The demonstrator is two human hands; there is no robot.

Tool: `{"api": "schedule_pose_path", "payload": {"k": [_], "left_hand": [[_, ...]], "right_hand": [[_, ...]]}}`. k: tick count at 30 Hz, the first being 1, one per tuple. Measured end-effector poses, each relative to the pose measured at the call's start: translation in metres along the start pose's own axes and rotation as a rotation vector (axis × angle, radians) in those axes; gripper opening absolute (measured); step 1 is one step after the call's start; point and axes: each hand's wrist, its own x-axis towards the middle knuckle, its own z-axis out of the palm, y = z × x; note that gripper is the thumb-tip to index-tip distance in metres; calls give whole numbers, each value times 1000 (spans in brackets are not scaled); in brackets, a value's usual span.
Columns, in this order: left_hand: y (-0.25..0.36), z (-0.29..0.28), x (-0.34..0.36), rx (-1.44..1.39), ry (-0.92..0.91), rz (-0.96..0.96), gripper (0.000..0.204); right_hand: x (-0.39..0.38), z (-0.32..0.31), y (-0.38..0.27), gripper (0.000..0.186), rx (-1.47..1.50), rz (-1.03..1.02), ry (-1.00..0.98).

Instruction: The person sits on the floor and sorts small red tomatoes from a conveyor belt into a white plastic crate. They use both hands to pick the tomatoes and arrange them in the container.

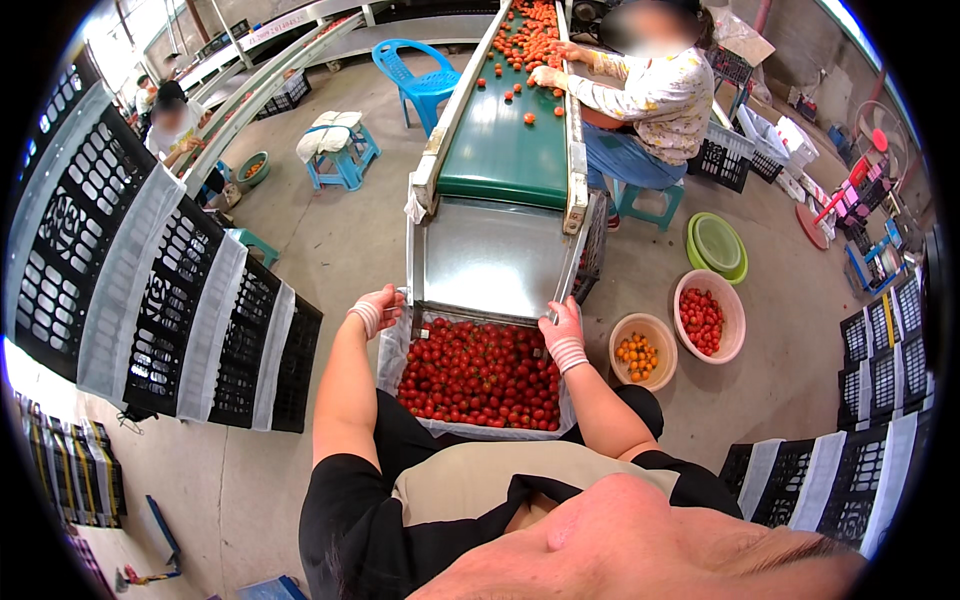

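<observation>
A crate with a white liner [388, 365] stands between my knees, filled with small red cherry tomatoes [478, 375]. My left hand [378, 308] is closed at its far left corner, fingers curled on the lined rim. At the far right corner, my right hand [563, 327] grips the rim, beside the lower edge of a metal chute [495, 255]. Both hands wear pale, striped wrist-length coverings. The chute slopes down over the crate's far side from a green conveyor belt [505, 170]. Loose tomatoes [530, 40] lie on the belt's far part.
A co-worker [640, 85] sits right of the belt, hands at the tomatoes. Basins of red [712, 310] and yellow tomatoes [640, 345] stand on the floor at right. Stacked black crates [170, 290] rise at left, more [820, 480] at lower right. A blue chair [420, 78] stands beyond.
</observation>
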Motion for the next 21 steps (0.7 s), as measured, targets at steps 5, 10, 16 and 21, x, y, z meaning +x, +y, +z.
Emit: {"api": "schedule_pose_path", "payload": {"k": [5, 10, 16, 21], "left_hand": [[0, 0, 0, 1, -4, 1, 43], [-2, -1, 2, -3, -19, 14, 44], [-2, -2, 1, -13, -19, 11, 45], [-1, 0, -1, -14, -13, 5, 44]], "right_hand": [[1, 0, 1, 47, -5, 2, 2], [1, 1, 3, 47, -13, -17, 8], [1, 2, 3, 46, -9, -23, 10], [2, 2, 4, 47, -28, -11, 1]]}}
